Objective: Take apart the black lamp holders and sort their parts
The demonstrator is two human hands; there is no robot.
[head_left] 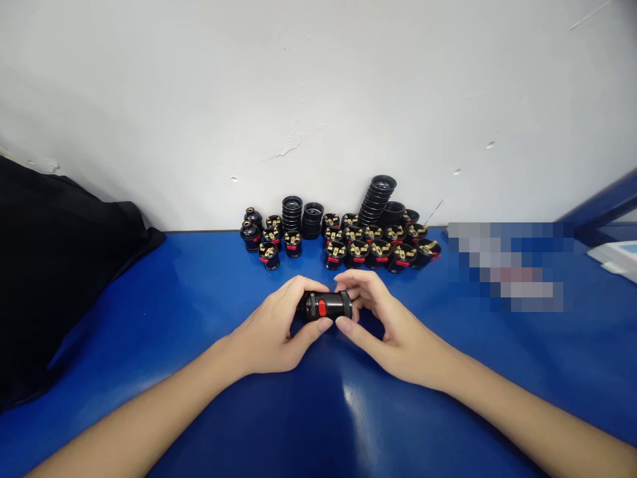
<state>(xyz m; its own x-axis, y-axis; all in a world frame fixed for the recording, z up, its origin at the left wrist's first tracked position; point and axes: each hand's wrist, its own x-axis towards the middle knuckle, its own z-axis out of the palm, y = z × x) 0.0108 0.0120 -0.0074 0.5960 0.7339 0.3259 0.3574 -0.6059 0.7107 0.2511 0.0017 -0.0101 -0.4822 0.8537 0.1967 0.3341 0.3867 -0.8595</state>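
Note:
A black lamp holder (334, 306) with a red switch lies sideways between my two hands, above the blue table. My left hand (279, 325) is closed around its narrower left end, thumb below and fingers over the top. At the wider right end, which bears a ridged ring, my right hand (381, 325) curls its thumb and fingers about the rim. Part of the lamp holder is hidden by the fingers. Beyond my hands stand rows of black socket bodies (357, 252) with brass contacts and red switches, upright near the wall.
Stacked black threaded rings (378, 199) lean among the sockets, with a shorter stack (292, 211) further left. Two capped lamp holders (249, 234) stand at the row's left end. Black cloth (64, 265) covers the table's left side. A blurred patch (517, 272) hides things at right.

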